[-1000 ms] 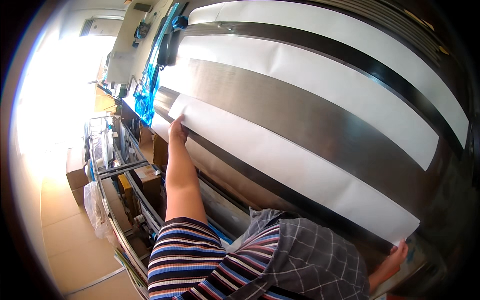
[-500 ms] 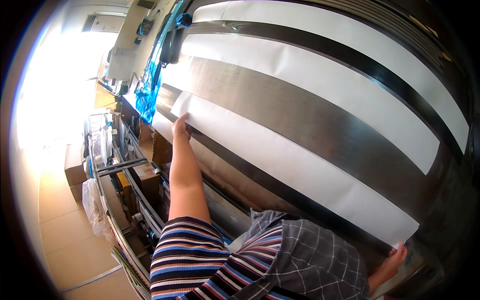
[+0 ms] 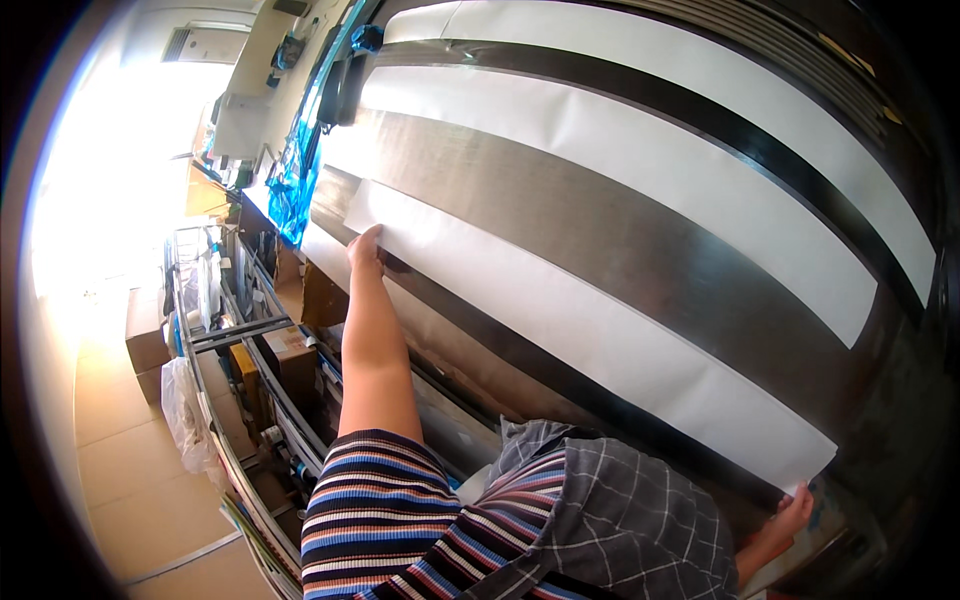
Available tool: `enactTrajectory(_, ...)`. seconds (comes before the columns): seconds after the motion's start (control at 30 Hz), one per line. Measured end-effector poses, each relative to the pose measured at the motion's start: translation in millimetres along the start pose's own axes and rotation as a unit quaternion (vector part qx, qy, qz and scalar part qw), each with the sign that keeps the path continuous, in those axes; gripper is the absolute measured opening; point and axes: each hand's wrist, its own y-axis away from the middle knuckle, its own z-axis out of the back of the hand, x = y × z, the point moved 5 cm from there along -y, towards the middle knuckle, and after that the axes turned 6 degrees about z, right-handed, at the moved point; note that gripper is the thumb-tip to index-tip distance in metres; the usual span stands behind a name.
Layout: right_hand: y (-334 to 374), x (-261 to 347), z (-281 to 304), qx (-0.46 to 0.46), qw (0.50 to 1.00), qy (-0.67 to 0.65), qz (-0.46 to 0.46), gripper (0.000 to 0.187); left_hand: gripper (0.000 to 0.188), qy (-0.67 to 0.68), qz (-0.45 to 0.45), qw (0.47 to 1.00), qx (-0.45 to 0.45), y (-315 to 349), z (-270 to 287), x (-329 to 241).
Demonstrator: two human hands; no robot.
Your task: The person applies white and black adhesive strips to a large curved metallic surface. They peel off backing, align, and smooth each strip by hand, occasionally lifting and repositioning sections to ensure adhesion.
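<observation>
A long white paper strip (image 3: 590, 320) lies slantwise across a broad metal table (image 3: 640, 260) in front of me. My left hand (image 3: 366, 248) pinches the strip's near edge close to its left end, thumb on top. At the opposite end, near the lower right, my right hand (image 3: 792, 512) has its fingers closed on the strip's corner. Farther back on the metal lies a second white strip (image 3: 620, 165), with no hand touching it. A third white strip (image 3: 680, 70) lies beyond that, past a dark band.
Crinkled blue plastic film (image 3: 292, 195) hangs at the table's left end. To my left stands a metal rack (image 3: 240, 330) holding cardboard boxes (image 3: 292, 360) and other goods. A clear plastic bag (image 3: 185, 410) hangs on its side, above the tiled floor (image 3: 140, 500). Ribbed dark slats (image 3: 800, 50) run along the back.
My left hand has shifted very slightly to the right with the strip's left end. Both hands keep hold of the same strip; the other strips lie as before.
</observation>
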Motion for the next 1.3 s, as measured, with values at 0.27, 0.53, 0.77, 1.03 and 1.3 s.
enactTrajectory(0.27, 0, -5, -2, 0.021, 1.0, -0.006, -0.012, 0.023, 0.053, -0.271, -0.084, 0.95, -0.132, -26, 13, -15)
enactTrajectory(0.53, -18, -28, 3, 0.008, 1.0, 0.016, -0.021, 0.019, 0.045, -0.516, -0.398, 0.745, -0.14, 62, -37, -23)
enactTrajectory(0.77, 7, 29, -19, 0.027, 0.975, 0.218, -0.022, 0.032, 0.051, -0.433, -0.679, 0.526, 0.274, 317, -88, 101)
enactTrajectory(1.03, 129, 130, -106, 0.052, 0.89, 0.273, 0.362, 0.077, 0.06, -0.497, -0.66, 0.466, 0.315, 342, -93, 149)
enactTrajectory(1.3, 88, 86, -128, 0.095, 0.852, 0.323, 0.401, 0.09, 0.065, -0.533, -0.651, 0.456, 0.291, 338, -90, 150)
